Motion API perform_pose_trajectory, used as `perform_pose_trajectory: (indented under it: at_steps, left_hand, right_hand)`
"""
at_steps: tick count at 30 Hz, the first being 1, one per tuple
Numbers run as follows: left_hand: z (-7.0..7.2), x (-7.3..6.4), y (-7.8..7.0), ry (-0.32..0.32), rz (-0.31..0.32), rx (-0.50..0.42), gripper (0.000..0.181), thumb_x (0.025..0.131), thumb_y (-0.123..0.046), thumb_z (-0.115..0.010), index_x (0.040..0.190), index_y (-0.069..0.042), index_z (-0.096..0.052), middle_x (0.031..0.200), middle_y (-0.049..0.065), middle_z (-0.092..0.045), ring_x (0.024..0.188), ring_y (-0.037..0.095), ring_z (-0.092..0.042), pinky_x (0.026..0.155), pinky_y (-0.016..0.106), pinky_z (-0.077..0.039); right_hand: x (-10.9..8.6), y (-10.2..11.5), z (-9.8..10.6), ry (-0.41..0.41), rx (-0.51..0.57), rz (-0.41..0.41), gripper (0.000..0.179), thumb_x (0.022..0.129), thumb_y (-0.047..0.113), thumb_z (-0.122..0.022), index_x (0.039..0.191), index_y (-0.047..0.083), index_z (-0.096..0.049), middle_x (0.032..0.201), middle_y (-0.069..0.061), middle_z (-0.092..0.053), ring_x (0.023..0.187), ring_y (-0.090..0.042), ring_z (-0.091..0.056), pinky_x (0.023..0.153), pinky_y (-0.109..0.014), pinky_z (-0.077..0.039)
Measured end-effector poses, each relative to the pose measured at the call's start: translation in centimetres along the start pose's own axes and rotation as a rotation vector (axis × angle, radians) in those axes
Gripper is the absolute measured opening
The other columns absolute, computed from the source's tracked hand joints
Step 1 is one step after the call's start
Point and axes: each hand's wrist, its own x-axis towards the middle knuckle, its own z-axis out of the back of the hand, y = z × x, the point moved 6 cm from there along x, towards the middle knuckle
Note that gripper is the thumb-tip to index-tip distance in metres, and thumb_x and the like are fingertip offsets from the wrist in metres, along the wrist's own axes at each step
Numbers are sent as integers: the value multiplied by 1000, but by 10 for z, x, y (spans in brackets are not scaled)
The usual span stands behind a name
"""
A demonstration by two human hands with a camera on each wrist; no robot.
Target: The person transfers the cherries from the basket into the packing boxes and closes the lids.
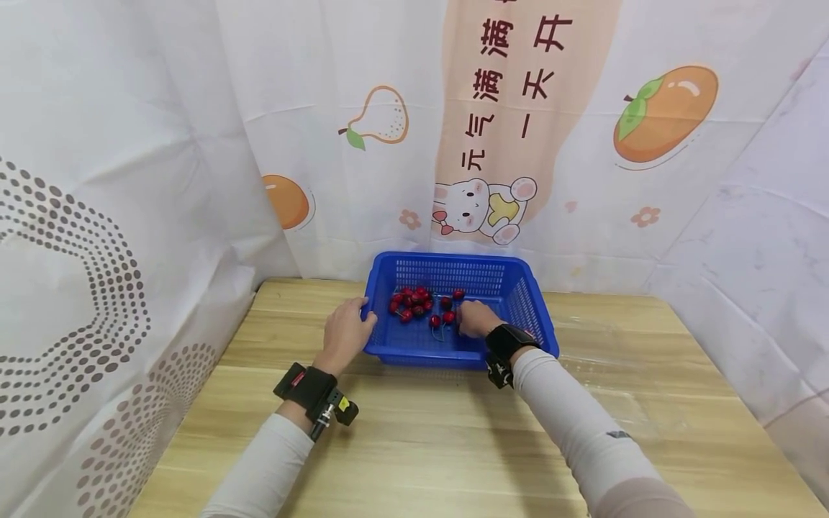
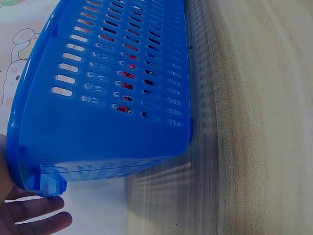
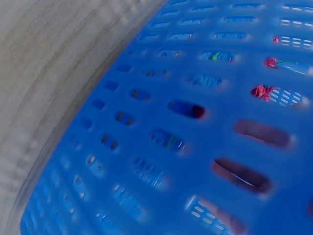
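A blue plastic basket (image 1: 427, 356) with slotted walls stands on the table near the back curtain. Red cherries (image 1: 406, 315) are clustered in its left half, and several more lie loose around the middle, some with green stems. My left hand (image 1: 345, 332) grips the basket's left end at the rim; in the left wrist view its fingers (image 2: 41, 221) curl under the rim. Inside the basket, my right hand (image 1: 478, 319) reaches down beside the loose cherries. Its fingertips are hidden, so I cannot tell whether they pinch a cherry. The right wrist view mostly shows the basket wall (image 3: 146, 58).
A wood-grain table (image 1: 414, 446) lies under the basket. Faint clear plastic packaging (image 1: 615, 403) rests on the table to the right. A printed curtain (image 1: 376, 194) hangs close behind the basket, and more cloth covers both sides.
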Motion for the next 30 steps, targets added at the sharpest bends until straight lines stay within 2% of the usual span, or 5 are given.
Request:
perform_pose_trajectory:
  at_steps: [4,8,16,21,30]
  left_hand:
    - [-2,0,-2,-3,-9,2,40,93,-22,-61,129,-3,-62,129,17,-64,120,33,-60,97,49,-49]
    - [-3,-1,-4,-3,-8,-6,40,93,-22,-61,128,-3,-62,128,18,-64,118,35,-60,96,50,-49]
    - [0,-1,-6,6,11,-5,41,93,-23,-61,128,-2,-62,122,21,-63,110,35,-60,90,49,-50]
    - [3,-1,-6,-5,9,-11,41,92,-23,-60,128,-2,-62,123,21,-62,112,36,-59,92,50,-49]
    - [1,-2,-4,-6,1,-10,41,93,-21,-61,129,-2,-61,128,22,-61,117,39,-57,97,53,-47]
  right_hand:
    - [-4,-3,1,1,5,-12,7,80,4,-70,76,7,-65,75,-3,-60,67,-18,-53,62,-28,-44]
    - [-7,-5,2,-4,8,8,9,77,4,-71,74,8,-64,76,-4,-61,68,-18,-53,62,-29,-44]
    - [-11,-16,11,-54,85,30,16,74,4,-74,89,2,-72,93,-11,-71,81,-22,-62,75,-37,-54]
    - [-15,-16,22,-87,139,45,17,74,4,-72,90,1,-74,92,-11,-72,79,-22,-62,74,-38,-54]
    - [-30,-7,44,-93,137,48,18,84,12,-69,98,3,-74,102,-13,-73,90,-24,-63,80,-40,-52]
